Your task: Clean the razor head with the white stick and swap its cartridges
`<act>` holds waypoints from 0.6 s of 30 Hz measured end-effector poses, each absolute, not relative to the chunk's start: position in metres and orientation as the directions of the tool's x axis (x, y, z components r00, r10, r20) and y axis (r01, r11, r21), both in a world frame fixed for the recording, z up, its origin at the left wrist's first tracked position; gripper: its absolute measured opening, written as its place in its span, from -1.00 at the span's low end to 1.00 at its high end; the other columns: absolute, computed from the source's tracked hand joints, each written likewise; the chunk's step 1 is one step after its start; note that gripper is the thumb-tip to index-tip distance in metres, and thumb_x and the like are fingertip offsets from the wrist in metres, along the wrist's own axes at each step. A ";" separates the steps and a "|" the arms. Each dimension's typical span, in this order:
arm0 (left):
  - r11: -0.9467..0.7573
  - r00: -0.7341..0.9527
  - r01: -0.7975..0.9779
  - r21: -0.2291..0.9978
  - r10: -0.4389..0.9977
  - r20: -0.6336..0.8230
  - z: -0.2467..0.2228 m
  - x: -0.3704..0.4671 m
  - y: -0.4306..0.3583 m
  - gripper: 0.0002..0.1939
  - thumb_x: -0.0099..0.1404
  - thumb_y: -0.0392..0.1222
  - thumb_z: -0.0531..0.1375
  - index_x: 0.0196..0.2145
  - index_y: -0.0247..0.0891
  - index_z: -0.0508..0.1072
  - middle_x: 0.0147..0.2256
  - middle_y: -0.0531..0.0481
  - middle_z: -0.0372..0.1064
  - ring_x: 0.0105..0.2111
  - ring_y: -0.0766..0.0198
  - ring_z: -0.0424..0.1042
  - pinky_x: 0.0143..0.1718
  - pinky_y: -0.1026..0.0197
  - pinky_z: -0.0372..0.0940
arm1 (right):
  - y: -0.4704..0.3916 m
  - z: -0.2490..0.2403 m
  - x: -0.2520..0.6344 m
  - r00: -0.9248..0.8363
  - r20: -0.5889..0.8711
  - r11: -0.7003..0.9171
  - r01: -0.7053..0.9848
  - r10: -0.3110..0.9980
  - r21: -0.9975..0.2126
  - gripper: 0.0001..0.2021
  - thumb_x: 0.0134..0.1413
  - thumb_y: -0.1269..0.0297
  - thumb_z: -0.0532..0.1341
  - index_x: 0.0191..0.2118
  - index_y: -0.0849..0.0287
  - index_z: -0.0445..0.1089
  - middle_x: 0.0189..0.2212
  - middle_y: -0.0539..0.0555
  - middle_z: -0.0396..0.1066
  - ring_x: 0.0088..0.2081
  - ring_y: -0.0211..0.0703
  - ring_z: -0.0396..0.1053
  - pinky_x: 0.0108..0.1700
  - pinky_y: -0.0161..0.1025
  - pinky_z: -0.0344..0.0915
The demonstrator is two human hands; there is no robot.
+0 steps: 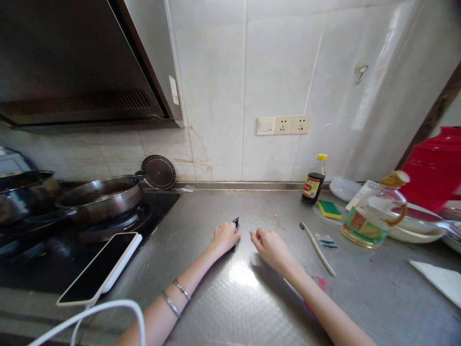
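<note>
Above the middle of the steel countertop (201,206), my left hand (224,237) is closed around a small black object (236,224). Only its dark ends show past the fingers, so its kind is unclear. A short gap to the right, my right hand (272,247) has its fingers curled together; whatever may be in them is hidden. A white toothbrush (317,250) with a dark head lies to the right of that hand. Beside it is a small clear packet (327,241) with dark bits. Something pink (320,282) shows partly from behind my right forearm.
At left, a pan (104,194) and a pot (27,192) stand on the black stove (158,211), near a cabled phone (101,269). To the right are a soy sauce bottle (313,185), a sponge (329,210), a glass jug (374,216), bowls and a red container (432,168).
</note>
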State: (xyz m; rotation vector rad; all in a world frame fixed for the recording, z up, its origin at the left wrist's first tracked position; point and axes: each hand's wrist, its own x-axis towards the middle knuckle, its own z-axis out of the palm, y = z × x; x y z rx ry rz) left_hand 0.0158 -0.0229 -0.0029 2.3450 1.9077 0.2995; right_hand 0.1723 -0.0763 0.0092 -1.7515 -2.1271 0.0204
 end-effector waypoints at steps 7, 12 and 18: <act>-0.181 0.158 0.956 0.232 0.981 0.115 0.000 0.014 -0.023 -0.56 0.26 0.06 -0.08 -0.38 -0.24 0.49 -0.34 -0.16 0.48 -0.29 0.11 0.45 -0.28 0.17 0.23 | -0.077 0.007 0.173 -0.146 0.293 0.225 0.940 0.945 -0.256 -0.61 0.22 0.15 -0.09 -0.49 0.19 0.32 -0.57 0.12 0.43 -0.51 -0.20 0.37 -0.51 -0.31 -0.11; -0.160 0.143 0.955 0.250 0.986 0.084 0.004 0.008 -0.024 -0.56 0.27 0.03 -0.08 -0.41 -0.23 0.51 -0.35 -0.15 0.49 -0.28 0.13 0.45 -0.29 0.20 0.24 | -0.072 0.015 0.185 -0.088 0.296 0.164 0.956 0.951 -0.244 -0.68 0.17 0.23 -0.04 -0.49 0.19 0.35 -0.55 0.12 0.44 -0.51 -0.21 0.36 -0.51 -0.32 -0.10; -0.172 0.173 0.969 0.178 0.985 0.010 0.006 0.005 -0.033 -0.56 0.19 0.13 -0.01 -0.41 -0.26 0.50 -0.37 -0.15 0.47 -0.30 0.10 0.45 -0.31 0.18 0.26 | -0.053 0.032 0.249 0.182 0.291 -0.095 0.953 0.939 -0.288 -0.70 0.08 0.21 0.00 -0.50 0.20 0.38 -0.51 0.18 0.45 -0.43 -0.13 0.39 -0.49 -0.33 0.00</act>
